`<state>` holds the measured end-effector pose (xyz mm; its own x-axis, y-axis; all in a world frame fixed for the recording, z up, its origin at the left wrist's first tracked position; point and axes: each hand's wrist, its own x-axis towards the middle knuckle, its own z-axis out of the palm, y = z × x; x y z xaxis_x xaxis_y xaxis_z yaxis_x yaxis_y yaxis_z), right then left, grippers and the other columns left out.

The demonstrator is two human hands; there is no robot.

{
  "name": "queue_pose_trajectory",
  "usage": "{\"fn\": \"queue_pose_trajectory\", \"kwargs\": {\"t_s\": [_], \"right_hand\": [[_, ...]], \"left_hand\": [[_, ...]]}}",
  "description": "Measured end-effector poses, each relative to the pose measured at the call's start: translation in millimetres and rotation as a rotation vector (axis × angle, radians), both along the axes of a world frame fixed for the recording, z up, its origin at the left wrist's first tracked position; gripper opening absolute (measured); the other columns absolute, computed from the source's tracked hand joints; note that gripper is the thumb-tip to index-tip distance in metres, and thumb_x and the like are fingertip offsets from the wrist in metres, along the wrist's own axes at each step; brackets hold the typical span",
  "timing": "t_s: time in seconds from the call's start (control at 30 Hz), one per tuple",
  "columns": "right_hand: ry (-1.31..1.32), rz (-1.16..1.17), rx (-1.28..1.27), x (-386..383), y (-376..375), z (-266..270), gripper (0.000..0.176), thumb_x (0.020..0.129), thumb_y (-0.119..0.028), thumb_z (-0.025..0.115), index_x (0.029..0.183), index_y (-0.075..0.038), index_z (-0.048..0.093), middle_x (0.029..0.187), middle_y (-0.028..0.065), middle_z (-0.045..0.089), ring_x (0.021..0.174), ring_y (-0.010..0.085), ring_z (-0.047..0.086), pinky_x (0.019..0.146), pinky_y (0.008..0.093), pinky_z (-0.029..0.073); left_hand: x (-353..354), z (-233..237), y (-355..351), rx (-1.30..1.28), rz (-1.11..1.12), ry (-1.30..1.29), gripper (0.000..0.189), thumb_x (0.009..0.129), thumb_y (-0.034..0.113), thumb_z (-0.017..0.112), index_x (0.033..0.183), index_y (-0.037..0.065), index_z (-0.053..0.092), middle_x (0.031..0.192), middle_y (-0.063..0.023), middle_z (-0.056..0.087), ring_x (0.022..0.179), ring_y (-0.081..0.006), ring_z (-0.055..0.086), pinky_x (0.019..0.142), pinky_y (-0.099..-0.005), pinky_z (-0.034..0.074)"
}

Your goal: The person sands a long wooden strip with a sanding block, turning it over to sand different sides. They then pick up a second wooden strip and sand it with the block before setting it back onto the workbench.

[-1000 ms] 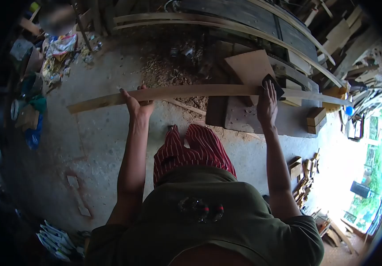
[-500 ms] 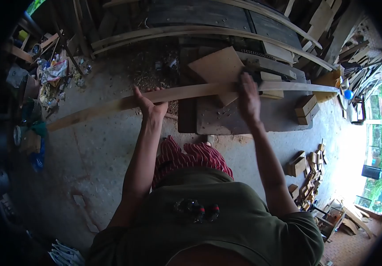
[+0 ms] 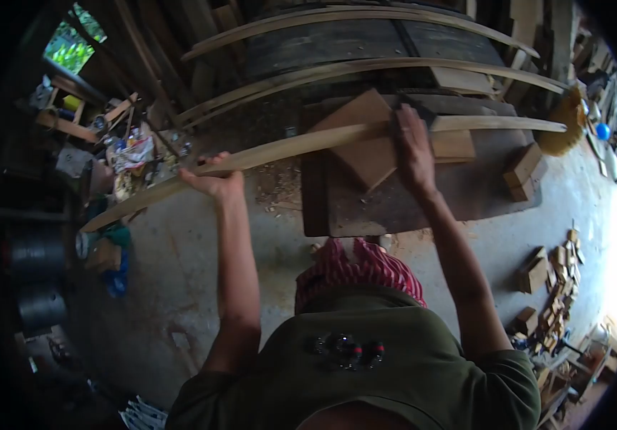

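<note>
A long, slender wooden strip [image 3: 287,147] crosses the view from lower left to upper right. My left hand [image 3: 215,180] grips it from below, left of its middle, thumb and fingers around its edges. My right hand [image 3: 416,154] lies across the strip farther right, closed over a dark sheet [image 3: 423,117] that shows beside the fingers. What the sheet is made of is too dark to make out. Under the strip, a square wooden board [image 3: 365,161] rests on the dark low worktable [image 3: 459,193]. A small wood block [image 3: 457,145] lies right of my right hand.
Two long curved strips [image 3: 365,66] lie at the back by a dark panel. Stacked blocks [image 3: 523,172] sit at the table's right edge. Offcuts [image 3: 555,287] are piled on the floor at right. Clutter and a plastic bag [image 3: 133,154] stand at left, near shavings [image 3: 280,186].
My left hand has moved left along the strip. My right hand stays on the strip with the dark sheet. The head view has turned, shifting the scene to the right.
</note>
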<state>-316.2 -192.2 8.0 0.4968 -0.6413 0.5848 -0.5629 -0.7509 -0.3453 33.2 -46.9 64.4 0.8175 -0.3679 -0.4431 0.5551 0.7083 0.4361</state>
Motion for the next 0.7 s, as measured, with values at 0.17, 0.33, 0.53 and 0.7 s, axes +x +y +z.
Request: {"fn": "queue_pose_trajectory", "kwargs": {"t_s": [0.17,0.33,0.53,0.7], "right_hand": [[-0.063,-0.294,-0.066,-7.9,-17.4,-20.7,0.059,0.09,-0.013,0.051,0.146,0.001,0.037,0.151,0.0232,0.035,0.142,0.0397,0.031,0.116,0.0502,0.024],[0.165,0.163,-0.07,116.2,68.5,22.6,0.054,0.089,-0.009,0.048,0.141,0.001,0.041,0.151,0.0188,0.038,0.141,0.0325,0.035,0.119,0.0449,0.024],[0.196,0.423,-0.019,147.9,104.9,45.2,0.056,0.086,-0.008,0.051,0.14,0.002,0.043,0.148,0.0198,0.041,0.14,0.0295,0.037,0.119,0.041,0.027],[0.225,0.043,0.114,17.3,36.6,30.1,0.051,0.091,-0.007,0.051,0.141,-0.001,0.044,0.149,0.0207,0.04,0.139,0.0355,0.037,0.117,0.0436,0.028]], "left_hand": [[-20.9,-24.3,9.5,-0.182,-0.071,-0.019,0.057,0.092,0.065,0.045,0.078,0.01,0.052,0.059,-0.0033,0.048,0.057,-0.0207,0.051,0.071,-0.0385,0.048],[-34.4,-34.2,9.8,-0.309,-0.206,-0.065,0.054,0.094,0.059,0.044,0.092,0.008,0.06,0.073,-0.007,0.06,0.068,-0.0238,0.06,0.088,-0.0435,0.051],[-41.5,-28.0,10.9,-0.222,-0.121,-0.023,0.049,0.097,0.055,0.041,0.11,0.011,0.059,0.125,-0.0116,0.062,0.113,-0.029,0.059,0.102,-0.0462,0.044],[-40.6,-39.6,17.6,-0.248,-0.129,0.06,0.048,0.096,0.055,0.044,0.103,0.011,0.062,0.108,-0.0093,0.066,0.104,-0.0261,0.06,0.101,-0.0462,0.044]]}}
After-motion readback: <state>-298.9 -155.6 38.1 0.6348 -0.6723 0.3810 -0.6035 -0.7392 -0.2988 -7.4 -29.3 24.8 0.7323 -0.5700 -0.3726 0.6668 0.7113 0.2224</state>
